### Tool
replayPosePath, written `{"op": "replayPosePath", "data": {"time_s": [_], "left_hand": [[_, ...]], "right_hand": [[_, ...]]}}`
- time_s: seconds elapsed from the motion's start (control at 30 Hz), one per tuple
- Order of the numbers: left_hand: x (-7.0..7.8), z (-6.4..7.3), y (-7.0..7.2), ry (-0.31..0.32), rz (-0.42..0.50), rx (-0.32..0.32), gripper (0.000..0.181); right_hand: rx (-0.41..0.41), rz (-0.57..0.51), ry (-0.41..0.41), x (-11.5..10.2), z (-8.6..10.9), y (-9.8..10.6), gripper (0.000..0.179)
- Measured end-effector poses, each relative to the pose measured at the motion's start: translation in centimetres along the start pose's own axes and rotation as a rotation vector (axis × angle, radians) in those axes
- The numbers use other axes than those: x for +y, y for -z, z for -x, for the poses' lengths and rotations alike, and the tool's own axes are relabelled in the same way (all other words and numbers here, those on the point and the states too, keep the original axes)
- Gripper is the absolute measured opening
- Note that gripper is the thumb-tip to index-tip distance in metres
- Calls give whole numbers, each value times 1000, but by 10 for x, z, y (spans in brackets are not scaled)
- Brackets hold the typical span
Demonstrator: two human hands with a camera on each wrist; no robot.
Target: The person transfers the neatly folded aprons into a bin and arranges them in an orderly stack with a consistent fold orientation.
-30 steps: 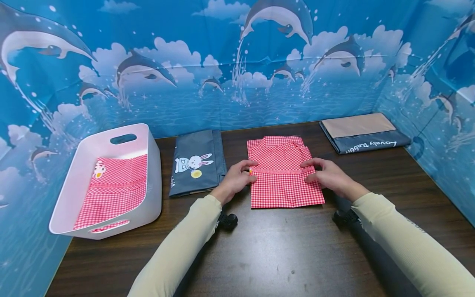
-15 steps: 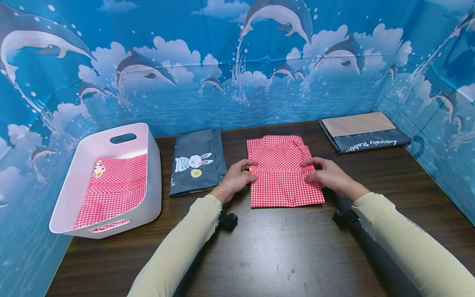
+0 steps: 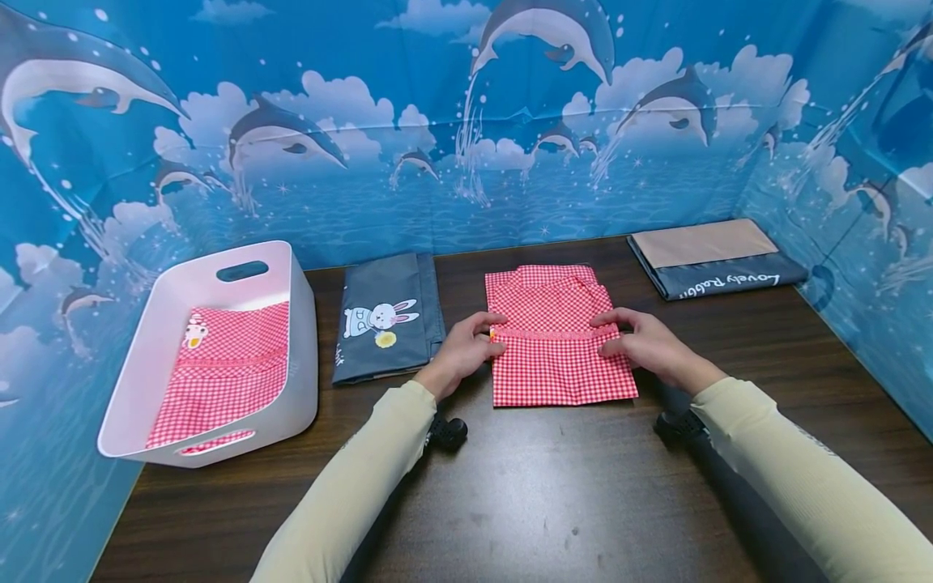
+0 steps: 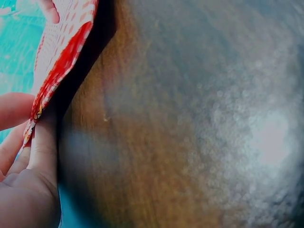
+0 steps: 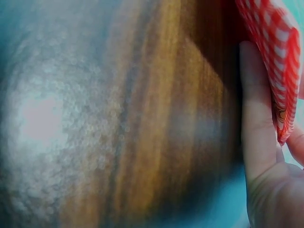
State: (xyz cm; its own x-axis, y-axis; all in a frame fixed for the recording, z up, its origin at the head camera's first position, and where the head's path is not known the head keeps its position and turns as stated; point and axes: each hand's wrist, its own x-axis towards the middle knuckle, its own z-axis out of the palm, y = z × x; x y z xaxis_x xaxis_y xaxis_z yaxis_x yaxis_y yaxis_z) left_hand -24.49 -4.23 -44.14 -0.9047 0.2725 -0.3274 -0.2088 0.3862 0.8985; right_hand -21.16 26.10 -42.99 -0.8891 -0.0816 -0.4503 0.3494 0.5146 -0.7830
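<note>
A folded red-and-white checked cloth (image 3: 557, 372) lies in the middle of the table. My left hand (image 3: 461, 354) pinches its left edge. On the opposite side, my right hand (image 3: 650, 350) pinches the right edge. In the left wrist view the edge of the checked cloth (image 4: 66, 54) runs between thumb and fingers, slightly raised from the table. The right wrist view has the other edge of the checked cloth (image 5: 280, 61) between the fingers and thumb, with one finger underneath. A small yellow print shows beside my left fingertips.
At the left stands a white bin (image 3: 304, 356) with another red checked cloth (image 3: 233, 372) inside. A folded dark grey cloth (image 3: 386, 283) with a rabbit print lies beside it. A folded tan-and-navy cloth (image 3: 707, 247) lies at the back right. A dolphin-print curtain (image 3: 437, 219) backs the table (image 3: 525, 502).
</note>
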Motion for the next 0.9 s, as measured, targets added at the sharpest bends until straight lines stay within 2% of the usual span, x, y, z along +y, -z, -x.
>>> {"op": "replayPosePath", "data": {"time_s": [0.33, 0.9], "left_hand": [[2, 2, -2, -7, -47, 25, 49], [2, 4, -3, -33, -55, 24, 51]], "right_hand": [[11, 23, 1, -3, 0, -1, 62], [6, 20, 22, 0, 1, -2, 65]]}}
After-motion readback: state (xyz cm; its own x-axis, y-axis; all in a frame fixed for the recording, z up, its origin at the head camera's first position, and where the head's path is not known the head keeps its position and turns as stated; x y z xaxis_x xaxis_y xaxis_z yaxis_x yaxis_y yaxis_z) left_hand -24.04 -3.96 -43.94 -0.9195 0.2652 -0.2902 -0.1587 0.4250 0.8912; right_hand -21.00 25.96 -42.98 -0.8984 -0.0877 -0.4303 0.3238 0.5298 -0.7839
